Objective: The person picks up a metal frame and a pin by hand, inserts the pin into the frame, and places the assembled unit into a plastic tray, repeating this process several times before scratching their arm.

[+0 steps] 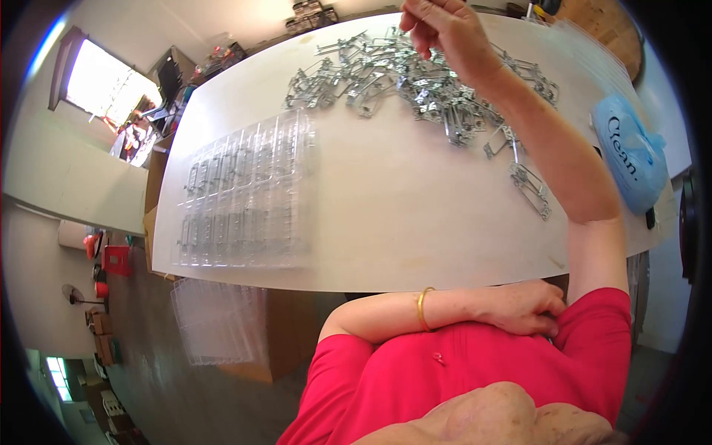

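Note:
My right hand (443, 28) is raised at the far side of the table, above a heap of small silvery metal brackets (437, 93). Its fingers are curled in; whatever they hold, if anything, cannot be made out. My left hand (528, 308), below a gold bangle, lies across my body by the right sleeve, with its fingers curled closed and their inside hidden. On the left of the table a clear plastic tray (300, 200) holds rows of similar metal pieces in its compartments. A few loose brackets (529, 190) lie apart from the heap, beneath my right forearm.
A blue plastic bag (630, 152) printed "Clean." sits at the table's right edge. More clear trays (222, 319) rest on a cardboard box (289, 326) below the near left edge. Clear plastic sheets or trays (593, 52) lie at the far right.

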The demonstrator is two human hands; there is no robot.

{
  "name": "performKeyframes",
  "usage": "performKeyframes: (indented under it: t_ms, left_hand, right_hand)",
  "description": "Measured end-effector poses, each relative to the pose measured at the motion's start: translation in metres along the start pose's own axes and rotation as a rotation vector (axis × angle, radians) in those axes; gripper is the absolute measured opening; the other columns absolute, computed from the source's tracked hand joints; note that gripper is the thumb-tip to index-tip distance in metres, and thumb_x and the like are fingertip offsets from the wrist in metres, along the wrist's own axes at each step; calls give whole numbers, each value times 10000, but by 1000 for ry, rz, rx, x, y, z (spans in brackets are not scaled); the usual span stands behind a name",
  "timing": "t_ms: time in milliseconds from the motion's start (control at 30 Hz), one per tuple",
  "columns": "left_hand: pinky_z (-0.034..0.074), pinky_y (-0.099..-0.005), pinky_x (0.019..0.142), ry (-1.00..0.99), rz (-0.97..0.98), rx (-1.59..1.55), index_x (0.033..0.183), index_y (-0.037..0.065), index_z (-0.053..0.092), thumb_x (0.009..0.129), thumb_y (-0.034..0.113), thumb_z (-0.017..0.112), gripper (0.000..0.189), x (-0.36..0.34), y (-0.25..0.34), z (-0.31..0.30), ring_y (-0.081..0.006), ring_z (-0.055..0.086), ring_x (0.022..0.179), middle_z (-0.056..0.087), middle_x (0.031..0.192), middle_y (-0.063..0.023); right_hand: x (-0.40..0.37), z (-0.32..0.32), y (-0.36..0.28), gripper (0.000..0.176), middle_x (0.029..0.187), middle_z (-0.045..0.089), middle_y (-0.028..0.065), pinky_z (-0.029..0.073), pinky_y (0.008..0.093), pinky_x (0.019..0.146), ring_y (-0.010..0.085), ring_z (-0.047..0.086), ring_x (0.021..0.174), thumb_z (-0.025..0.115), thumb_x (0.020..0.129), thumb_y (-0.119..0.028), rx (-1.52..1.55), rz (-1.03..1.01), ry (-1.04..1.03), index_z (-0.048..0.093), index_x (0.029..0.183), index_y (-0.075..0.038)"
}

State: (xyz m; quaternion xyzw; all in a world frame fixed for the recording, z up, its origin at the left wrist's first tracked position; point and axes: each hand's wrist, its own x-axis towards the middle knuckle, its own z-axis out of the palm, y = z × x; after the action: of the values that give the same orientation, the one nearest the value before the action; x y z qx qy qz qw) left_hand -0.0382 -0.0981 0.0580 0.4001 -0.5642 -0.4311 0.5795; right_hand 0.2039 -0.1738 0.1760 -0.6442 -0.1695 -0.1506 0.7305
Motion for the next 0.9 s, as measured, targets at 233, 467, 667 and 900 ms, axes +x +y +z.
performKeyframes:
  t_ms: [233, 467, 667, 900]
  left_hand:
    - [521, -487, 745, 245, 54, 475, 1001, -6, 625, 880, 96, 660, 162, 9, 7, 8, -426, 646, 884, 636, 926, -224]
    - [481, -414, 693, 537, 525, 839, 856, 20, 579, 763, 155, 683, 194, 31, 44, 24, -307, 559, 815, 556, 880, -125]
    - [409, -426, 841, 424, 468, 886, 808, 30, 622, 748, 165, 672, 156, 47, 23, 22, -322, 557, 857, 589, 831, -106]
    - [444, -436, 851, 385, 106, 759, 809, 7, 629, 749, 111, 677, 129, 65, 12, 22, -352, 606, 906, 633, 866, -158]
  right_hand:
    - [-2, 5, 2, 202, 833, 656, 39, 461, 226, 475, 86, 569, 561, 552, 1076, -231, 77, 40, 11, 604, 972, -66]
    - [-64, 20, 68, 192, 781, 651, 3, 434, 208, 464, 43, 553, 548, 543, 1074, -211, -83, 109, -112, 614, 969, -67]
    - [-142, 62, 109, 146, 730, 639, 14, 456, 248, 536, 69, 540, 579, 608, 1037, -137, -155, 215, -338, 614, 942, -26]
    - [-188, 69, 127, 84, 700, 637, 80, 477, 327, 585, 162, 589, 600, 650, 990, -104, -325, 81, -541, 633, 963, -26]
